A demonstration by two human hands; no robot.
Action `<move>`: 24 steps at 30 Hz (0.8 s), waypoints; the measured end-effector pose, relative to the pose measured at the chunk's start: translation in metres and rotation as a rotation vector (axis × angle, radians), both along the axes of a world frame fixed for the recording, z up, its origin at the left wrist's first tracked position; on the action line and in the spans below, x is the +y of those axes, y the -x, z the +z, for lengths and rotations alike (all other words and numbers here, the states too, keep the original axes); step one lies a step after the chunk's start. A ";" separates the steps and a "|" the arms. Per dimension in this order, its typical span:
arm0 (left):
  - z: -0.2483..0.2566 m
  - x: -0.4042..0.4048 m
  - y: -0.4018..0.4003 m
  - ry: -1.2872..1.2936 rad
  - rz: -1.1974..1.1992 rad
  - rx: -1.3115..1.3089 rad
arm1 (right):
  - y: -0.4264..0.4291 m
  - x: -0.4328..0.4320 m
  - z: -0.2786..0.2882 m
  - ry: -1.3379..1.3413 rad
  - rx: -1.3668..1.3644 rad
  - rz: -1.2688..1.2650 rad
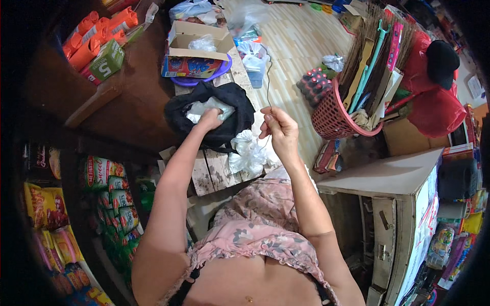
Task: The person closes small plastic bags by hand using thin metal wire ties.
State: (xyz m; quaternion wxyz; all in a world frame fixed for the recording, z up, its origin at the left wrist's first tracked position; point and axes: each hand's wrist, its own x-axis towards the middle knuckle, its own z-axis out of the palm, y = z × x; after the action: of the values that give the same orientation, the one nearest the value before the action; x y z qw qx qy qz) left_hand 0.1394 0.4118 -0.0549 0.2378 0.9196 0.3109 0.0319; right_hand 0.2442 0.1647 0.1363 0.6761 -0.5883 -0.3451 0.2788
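Observation:
My left hand (210,118) reaches into the mouth of a black fabric bag (239,101) that stands on a worn wooden bench (214,176). Its fingers touch translucent white plastic (197,111) inside the bag; some fingertips are hidden, so its grip is unclear. Raised to the right of the bag, my right hand (281,128) pinches a thin dark cord (269,76) between thumb and forefinger. The cord runs upward from the fingertips, and a thin strand shows below them. Knotted white plastic bags (247,155) lie on the bench between my hands, against the black bag.
Beyond the bag, an open cardboard box (199,65) sits on a purple plastic basin (226,67). At right stand a pink basket (331,114) of brooms, shrink-wrapped bottles (316,84) and a cabinet (383,172). A dark brown wooden surface (141,76) and packed goods (118,202) flank the left.

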 end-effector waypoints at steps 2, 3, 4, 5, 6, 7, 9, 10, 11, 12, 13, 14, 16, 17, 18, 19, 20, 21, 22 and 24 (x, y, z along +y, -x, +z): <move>-0.007 -0.006 -0.007 -0.053 0.036 0.092 | -0.002 -0.001 -0.001 0.002 0.008 -0.020; -0.003 -0.009 -0.012 -0.117 0.073 0.186 | -0.003 -0.001 -0.003 -0.006 0.002 -0.034; 0.002 -0.011 -0.017 -0.078 0.117 0.214 | -0.004 -0.001 -0.004 -0.013 -0.004 -0.047; 0.007 -0.011 -0.017 -0.078 0.114 0.214 | -0.005 -0.001 -0.005 -0.012 -0.004 -0.049; 0.012 -0.011 -0.016 -0.023 0.114 0.169 | -0.005 -0.001 -0.006 -0.017 -0.012 -0.058; 0.016 -0.011 -0.014 0.031 0.114 0.123 | -0.004 -0.001 -0.006 -0.021 -0.020 -0.065; 0.027 -0.010 -0.003 0.070 0.161 0.003 | -0.001 0.001 -0.003 -0.032 0.010 -0.077; 0.032 -0.009 0.004 0.110 0.207 -0.118 | 0.001 0.002 -0.002 -0.041 0.039 -0.089; 0.037 -0.010 0.011 0.107 0.213 -0.115 | 0.003 0.003 -0.003 -0.043 0.043 -0.083; 0.044 -0.012 0.019 0.068 0.240 -0.183 | 0.004 0.003 -0.002 -0.057 0.066 -0.073; 0.056 -0.016 0.021 0.031 0.255 -0.251 | 0.003 0.002 -0.003 -0.070 0.089 -0.074; 0.068 -0.021 0.022 0.008 0.258 -0.207 | 0.003 0.002 -0.004 -0.073 0.090 -0.079; 0.072 -0.021 0.039 -0.079 0.266 -0.345 | 0.008 0.003 -0.003 -0.022 0.136 -0.046; 0.075 -0.021 0.046 -0.159 0.264 -0.482 | 0.010 0.004 -0.002 -0.028 0.137 -0.038; 0.082 -0.021 0.052 -0.199 0.268 -0.535 | 0.012 0.004 -0.002 0.014 0.113 0.001; 0.095 -0.024 0.052 -0.201 0.264 -0.535 | 0.012 0.004 -0.003 0.056 0.089 0.030; 0.109 -0.027 0.052 -0.180 0.274 -0.614 | 0.012 0.005 -0.006 0.065 0.122 0.034; 0.124 -0.031 0.053 -0.161 0.286 -0.694 | 0.012 0.005 -0.010 0.059 0.123 0.034; 0.133 -0.033 0.055 -0.169 0.288 -0.696 | 0.013 0.006 -0.012 0.090 0.117 0.072; 0.151 -0.038 0.060 0.080 0.370 -0.828 | 0.017 0.007 -0.011 0.113 0.107 0.119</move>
State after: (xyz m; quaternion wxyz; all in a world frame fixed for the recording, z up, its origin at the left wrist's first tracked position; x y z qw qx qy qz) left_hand 0.0797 0.3737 0.0966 0.3679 0.7485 0.3498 0.4267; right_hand 0.2274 0.1720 0.1253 0.6414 -0.5882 -0.3265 0.3688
